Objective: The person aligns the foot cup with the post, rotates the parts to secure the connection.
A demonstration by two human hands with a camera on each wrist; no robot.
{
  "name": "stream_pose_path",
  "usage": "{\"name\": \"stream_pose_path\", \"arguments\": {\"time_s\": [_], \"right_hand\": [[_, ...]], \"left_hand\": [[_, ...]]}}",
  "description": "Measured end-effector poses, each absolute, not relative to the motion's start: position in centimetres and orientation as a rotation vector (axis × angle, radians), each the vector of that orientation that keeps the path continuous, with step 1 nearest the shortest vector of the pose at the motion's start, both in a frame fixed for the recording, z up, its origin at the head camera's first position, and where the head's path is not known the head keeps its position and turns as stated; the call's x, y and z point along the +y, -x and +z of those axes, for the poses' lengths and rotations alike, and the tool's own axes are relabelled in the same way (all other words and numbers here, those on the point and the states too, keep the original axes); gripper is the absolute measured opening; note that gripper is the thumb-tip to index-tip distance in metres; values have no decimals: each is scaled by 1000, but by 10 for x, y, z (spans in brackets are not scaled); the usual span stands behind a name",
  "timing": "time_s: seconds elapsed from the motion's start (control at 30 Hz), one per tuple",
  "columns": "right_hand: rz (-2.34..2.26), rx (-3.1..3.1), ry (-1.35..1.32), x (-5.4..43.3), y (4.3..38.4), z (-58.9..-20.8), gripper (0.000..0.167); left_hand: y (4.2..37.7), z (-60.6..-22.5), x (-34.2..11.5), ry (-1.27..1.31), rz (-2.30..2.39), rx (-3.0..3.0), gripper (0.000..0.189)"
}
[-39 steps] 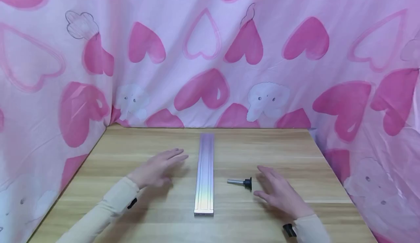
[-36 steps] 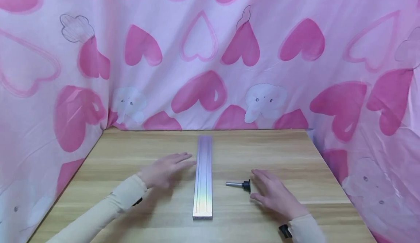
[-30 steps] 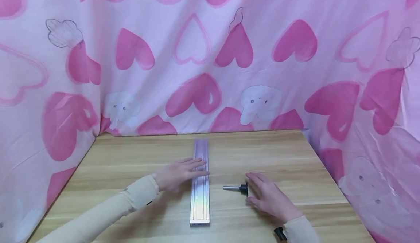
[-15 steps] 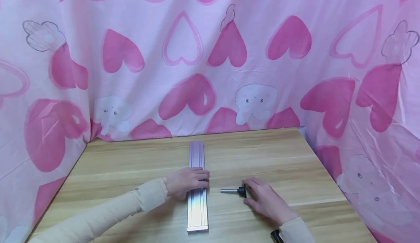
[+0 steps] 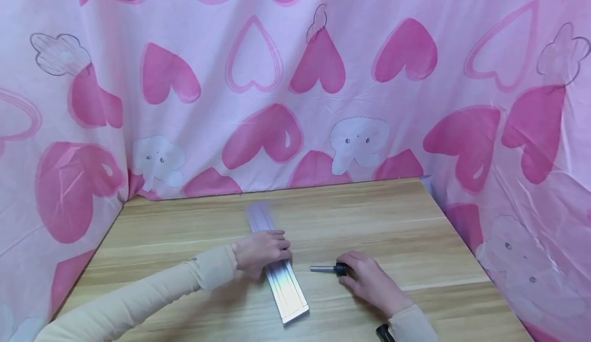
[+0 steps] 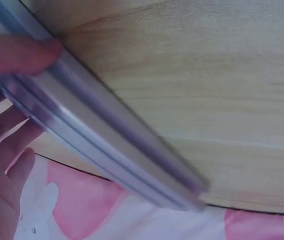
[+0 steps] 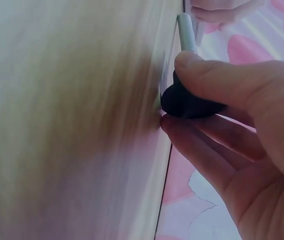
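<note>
The tabletop (image 5: 369, 219) is streaked with light wood grain; a bar (image 5: 284, 285) and a bolt (image 5: 329, 268) are held at its surface, though contact cannot be confirmed.

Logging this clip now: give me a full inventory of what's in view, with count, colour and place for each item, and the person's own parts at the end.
metal bar: 1, silver, grooved, aslant in the left hand
threaded bolt: 1, silver rod with black base, at the right hand
table: 1, light brown wood grain, beneath both hands
patterned cloth: number of pieces unclear, pink and white with hearts and cartoon animals, behind the table and at both sides
black piece: 1, black, by the right cuff
sleeves: 2, cream, on both forearms
left hand: 1, bare, gripping the metal bar
right hand: 1, bare, pinching the bolt's base
</note>
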State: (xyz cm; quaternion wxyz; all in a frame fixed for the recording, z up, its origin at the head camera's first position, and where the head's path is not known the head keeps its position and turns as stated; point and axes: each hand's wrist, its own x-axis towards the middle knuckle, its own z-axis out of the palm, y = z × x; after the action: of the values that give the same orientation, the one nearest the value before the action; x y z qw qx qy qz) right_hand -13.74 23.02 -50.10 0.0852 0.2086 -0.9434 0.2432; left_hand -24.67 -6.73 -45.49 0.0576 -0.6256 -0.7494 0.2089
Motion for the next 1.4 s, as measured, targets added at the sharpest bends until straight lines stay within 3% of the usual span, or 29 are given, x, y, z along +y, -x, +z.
{"name": "stream_pose_path", "arguments": {"time_s": [0.63,0.97,1.4], "right_hand": [[850,-2755,-560,247,159,-493,33],[1049,-2624,-551,257,169,-468,46],[1330,-2529,-704,237,180,-447,47]], "left_hand": [[254,-430,-113,1620,230,-2672,54],[241,-407,-136,1456,36,-2745,54],[228,-382,-152,1315,-67,-2757,53]]}}
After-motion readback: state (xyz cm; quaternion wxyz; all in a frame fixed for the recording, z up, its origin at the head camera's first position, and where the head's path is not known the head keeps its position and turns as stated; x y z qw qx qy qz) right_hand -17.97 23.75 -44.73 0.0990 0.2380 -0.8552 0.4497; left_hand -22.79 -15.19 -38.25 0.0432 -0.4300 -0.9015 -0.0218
